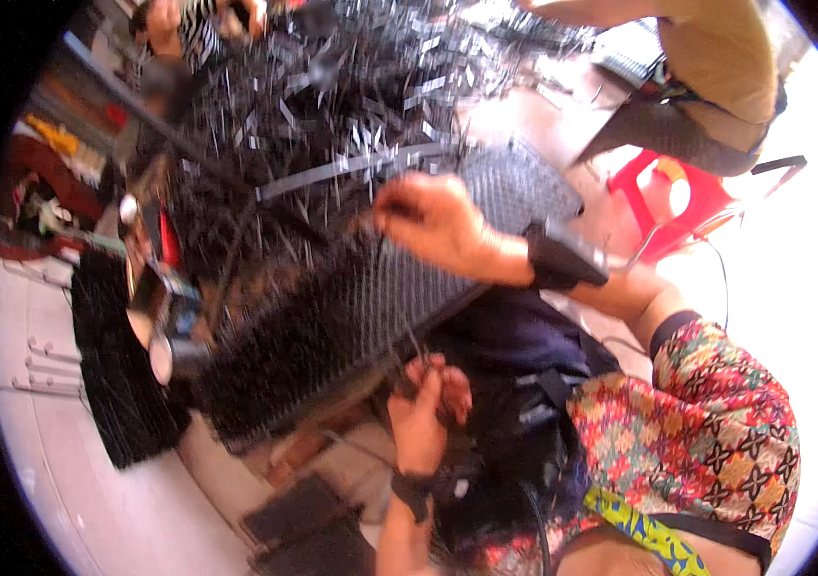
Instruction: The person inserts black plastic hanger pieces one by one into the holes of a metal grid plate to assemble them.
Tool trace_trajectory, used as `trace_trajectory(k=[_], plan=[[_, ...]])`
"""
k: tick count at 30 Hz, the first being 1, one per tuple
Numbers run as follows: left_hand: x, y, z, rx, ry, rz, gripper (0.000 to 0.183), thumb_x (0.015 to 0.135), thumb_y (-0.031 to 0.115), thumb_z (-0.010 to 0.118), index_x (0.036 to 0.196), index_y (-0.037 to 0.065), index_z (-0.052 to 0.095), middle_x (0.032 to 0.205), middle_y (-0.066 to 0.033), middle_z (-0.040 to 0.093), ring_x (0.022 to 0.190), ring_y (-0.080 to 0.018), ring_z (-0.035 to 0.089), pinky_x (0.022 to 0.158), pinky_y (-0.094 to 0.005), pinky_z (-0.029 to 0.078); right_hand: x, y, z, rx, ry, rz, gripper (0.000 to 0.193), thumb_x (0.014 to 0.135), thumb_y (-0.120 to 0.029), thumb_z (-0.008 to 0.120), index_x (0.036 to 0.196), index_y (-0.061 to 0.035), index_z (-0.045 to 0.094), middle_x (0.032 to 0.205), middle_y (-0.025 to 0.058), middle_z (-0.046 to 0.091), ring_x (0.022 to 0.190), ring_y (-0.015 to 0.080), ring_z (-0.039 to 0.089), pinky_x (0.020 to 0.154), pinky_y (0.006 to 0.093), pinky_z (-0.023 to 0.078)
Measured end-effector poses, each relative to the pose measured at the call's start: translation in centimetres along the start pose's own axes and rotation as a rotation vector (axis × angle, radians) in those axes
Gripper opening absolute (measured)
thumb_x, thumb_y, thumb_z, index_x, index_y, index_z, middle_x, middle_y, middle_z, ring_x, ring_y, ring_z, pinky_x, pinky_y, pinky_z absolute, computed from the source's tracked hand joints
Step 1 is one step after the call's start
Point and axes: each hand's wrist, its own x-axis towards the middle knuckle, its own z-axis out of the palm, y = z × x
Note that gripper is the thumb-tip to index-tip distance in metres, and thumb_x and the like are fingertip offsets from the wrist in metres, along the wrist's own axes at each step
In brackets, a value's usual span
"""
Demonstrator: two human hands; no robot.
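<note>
Floral sleeve (716,394) closest. Beyond, black woven panel (404,288) slanting lower left to upper right, beneath right hand (442,226), near edge beside left hand (423,403). Both curled; cannot tell around what.

A short-sleeved top (697,413) is worn, covered with a busy floral print in red, orange, cream, teal and black, in which four-petalled shapes can be made out. The right sleeve is finished with a plain dark band (675,332), and a similar dark edging (706,536) is seen lower down. Beside it, a bright yellow-green strip of cloth (647,531) is marked with blue. The lap is covered by navy-to-black cloth (524,336). The right hand (442,226) and left hand (420,413) are bare. The right wrist is circled by a wide black band (548,254) fitted with a boxy dark case (583,264), the left by a black band (415,490).
</note>
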Motion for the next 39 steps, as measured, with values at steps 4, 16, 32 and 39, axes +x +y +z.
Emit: trace_trajectory(k=[4,16,32,39], plan=[[-0.1,-0.6,-0.6,-0.03,-0.047,0.026,0.018,0.086,0.017,0.046,0.097,0.003,0.047,0.074,-0.0102,0.057,0.053,-0.016,0.054,0.04,-0.0245,0.038,-0.5,0.9,1.1,0.122,0.025,0.095,0.011,0.068,-0.005,0.059,0.077,0.001,0.057,0.059,0.0119,0.056,0.053,0.012,0.054,0.05,0.0265,0.044],[-0.2,-0.7,-0.4,-0.072,-0.077,0.002,0.02,0.087,0.019,0.046,0.096,0.002,0.046,0.074,-0.0107,0.057,0.054,-0.0147,0.054,0.042,-0.0219,0.039,-0.6,0.4,1.5,-0.054,-0.03,-0.151,0.011,0.065,-0.004,0.057,0.076,-0.0004,0.055,0.063,0.0132,0.055,0.054,0.0258,0.057,0.05,0.0303,0.045],[-0.1,-0.5,-0.5,-0.077,-0.069,-0.03,0.019,0.087,0.018,0.046,0.097,0.002,0.046,0.074,-0.0097,0.058,0.055,-0.0141,0.054,0.043,-0.0214,0.039,1.7,-0.3,3.8,-0.124,-0.376,-0.345,0.014,0.068,-0.001,0.055,0.082,0.0004,0.055,0.07,0.0142,0.056,0.062,0.0299,0.057,0.054,0.033,0.046],[-0.2,-0.4,-0.6,-0.074,-0.058,-0.046,0.02,0.086,0.019,0.046,0.097,0.003,0.047,0.074,-0.0096,0.058,0.055,-0.0138,0.055,0.044,-0.0212,0.04,1.7,0.2,3.5,-0.086,-0.33,-0.269,0.007,0.064,-0.003,0.053,0.069,0.0006,0.054,0.059,0.0172,0.053,0.058,0.0337,0.055,0.052,0.0368,0.045]])
